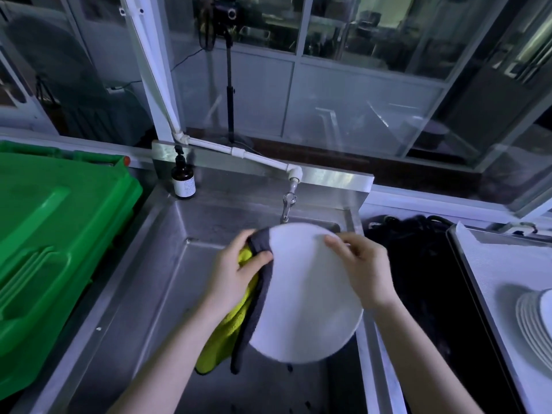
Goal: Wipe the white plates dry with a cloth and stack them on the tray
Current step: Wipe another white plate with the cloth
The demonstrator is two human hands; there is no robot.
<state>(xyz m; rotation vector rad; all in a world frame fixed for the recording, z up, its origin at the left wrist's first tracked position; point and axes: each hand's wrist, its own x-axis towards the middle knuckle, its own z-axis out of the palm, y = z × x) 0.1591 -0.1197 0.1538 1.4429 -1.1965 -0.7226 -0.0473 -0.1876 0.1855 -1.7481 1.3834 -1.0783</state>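
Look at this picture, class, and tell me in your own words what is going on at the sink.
A person is drying a round white plate over a stainless steel sink. The left hand grips a yellow and grey cloth against the plate's left edge. The right hand holds the plate's upper right rim. To the right, a stack of white plates rests on a metal tray.

I'm holding a plate (307, 294) over the sink (143, 294), left hand (233, 273) pinching the cloth (254, 318) at its left rim, right hand (364, 270) gripping its right. A bin (44, 249) is sitting left of the sink, a bottle (183, 180) behind it, the tray (493, 264) with a stack (534, 318) to the right.
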